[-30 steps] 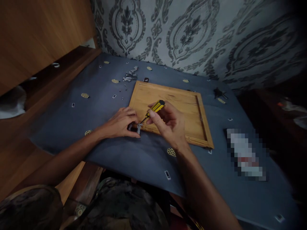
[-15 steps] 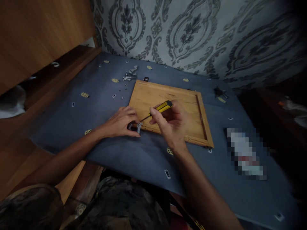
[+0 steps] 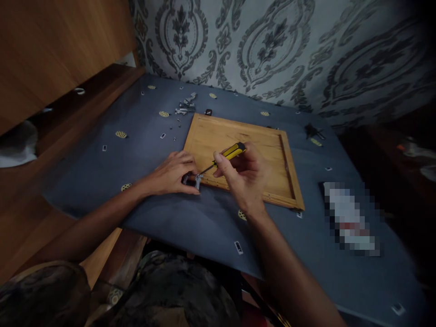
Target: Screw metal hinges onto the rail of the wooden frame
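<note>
A framed wooden panel [image 3: 211, 136], like a cabinet door, lies flat on the table. At its near left corner sits a grey metal hinge [image 3: 198, 181]. My left hand [image 3: 172, 175] grips the hinge and the panel's corner, with the thumb in front and the fingers curled over the wood. In my right hand [image 3: 247, 179] is a yellow and black screwdriver [image 3: 233, 152], held slanting between thumb and fingers. Its tip reaches down to the hinge. Any screw under the tip is too small to make out.
Beyond the panel lie several metal hinges [image 3: 185, 105] in a heap, with small screws [image 3: 179, 126] scattered nearby. A small black object [image 3: 208, 112] touches the back edge. At the right are a dark spiky item [image 3: 312, 131] and a blurred-out packet [image 3: 350, 220]. Wallpapered wall [image 3: 225, 45] stands behind.
Hardly anything differs. The screwdriver's tip stays at the hinge, and both hands hold nearly the same pose. The whole view has shifted very slightly.
</note>
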The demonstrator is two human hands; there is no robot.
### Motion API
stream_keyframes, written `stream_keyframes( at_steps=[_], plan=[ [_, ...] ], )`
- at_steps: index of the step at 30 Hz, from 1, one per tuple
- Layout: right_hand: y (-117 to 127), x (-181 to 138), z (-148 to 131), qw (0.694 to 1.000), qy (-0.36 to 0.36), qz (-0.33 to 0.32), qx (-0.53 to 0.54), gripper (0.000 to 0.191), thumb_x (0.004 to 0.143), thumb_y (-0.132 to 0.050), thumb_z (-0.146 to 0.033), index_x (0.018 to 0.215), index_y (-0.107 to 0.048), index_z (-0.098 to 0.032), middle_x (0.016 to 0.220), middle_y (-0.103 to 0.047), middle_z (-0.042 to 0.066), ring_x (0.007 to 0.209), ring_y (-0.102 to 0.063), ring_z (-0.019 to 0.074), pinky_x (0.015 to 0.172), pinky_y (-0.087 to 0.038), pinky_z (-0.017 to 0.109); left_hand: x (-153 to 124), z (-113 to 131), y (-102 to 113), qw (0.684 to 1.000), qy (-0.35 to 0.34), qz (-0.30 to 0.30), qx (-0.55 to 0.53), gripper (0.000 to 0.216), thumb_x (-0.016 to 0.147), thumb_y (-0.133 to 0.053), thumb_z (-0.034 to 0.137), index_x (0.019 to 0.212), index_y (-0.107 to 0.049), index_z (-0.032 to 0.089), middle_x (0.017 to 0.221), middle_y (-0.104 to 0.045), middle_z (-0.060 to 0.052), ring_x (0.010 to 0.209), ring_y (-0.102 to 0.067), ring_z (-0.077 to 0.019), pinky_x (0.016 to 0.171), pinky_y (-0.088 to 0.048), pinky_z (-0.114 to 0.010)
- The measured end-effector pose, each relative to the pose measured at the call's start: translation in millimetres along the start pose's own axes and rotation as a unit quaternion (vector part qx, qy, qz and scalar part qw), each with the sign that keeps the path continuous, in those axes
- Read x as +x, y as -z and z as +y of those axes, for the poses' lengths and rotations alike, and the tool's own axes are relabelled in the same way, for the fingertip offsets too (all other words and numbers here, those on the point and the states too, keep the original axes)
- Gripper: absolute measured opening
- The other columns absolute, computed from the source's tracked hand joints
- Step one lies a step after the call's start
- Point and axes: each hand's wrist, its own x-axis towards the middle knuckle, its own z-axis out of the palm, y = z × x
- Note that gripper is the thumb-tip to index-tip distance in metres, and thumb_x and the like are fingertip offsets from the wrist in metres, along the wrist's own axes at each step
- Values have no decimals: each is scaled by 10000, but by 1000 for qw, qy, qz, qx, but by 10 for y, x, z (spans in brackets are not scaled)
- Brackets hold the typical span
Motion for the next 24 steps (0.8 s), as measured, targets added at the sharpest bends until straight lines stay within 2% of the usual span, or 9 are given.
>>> stream_keyframes(
  at_steps=[10, 15, 18, 20, 24],
  plan=[
    [-1, 19, 2, 999, -20, -34, 1, 481, 802, -859, -588, 788, -524, -243, 640, -622, -64, 490, -638, 118, 443, -467, 241, 3, -8, -13, 1000, 5, -2, 3, 459, 860, -830, 616, 1001, -706, 197, 1071, -666, -66, 1075, -584, -288, 923, -383, -391],
    [43, 51, -41, 998, -16, -67, 7, 420, 820, -844, -582, 902, -622, -235, 725, -624, -53, 548, -645, 118, 514, -515, 266, -3, -7, -15, 1000, 3, 3, 1, 458, 855, -838, 612, 1005, -708, 199, 1071, -675, -67, 1081, -589, -286, 933, -385, -396],
    [50, 59, -51, 996, -9, -91, 14, 386, 865, -800, -586, 903, -663, -227, 731, -627, -42, 575, -645, 119, 570, -545, 282, -4, -5, -13, 1000, 5, 4, 5, 470, 845, -841, 625, 992, -704, 199, 1052, -672, -61, 1063, -591, -281, 932, -388, -395],
    [44, 60, -32, 995, -13, -95, 23, 394, 856, -809, -586, 876, -650, -226, 725, -634, -44, 561, -647, 116, 555, -538, 276, -2, 1, -6, 1000, 7, 0, 5, 464, 851, -835, 623, 1007, -705, 206, 1056, -669, -59, 1080, -589, -283, 941, -390, -397],
    [18, 43, 33, 997, -27, -60, 34, 477, 782, -887, -559, 810, -530, -244, 695, -617, -64, 504, -629, 110, 472, -485, 251, -2, 3, 3, 1000, 6, -9, 4, 443, 868, -835, 592, 1031, -705, 201, 1104, -671, -67, 1120, -585, -290, 950, -388, -398]
  ],
)
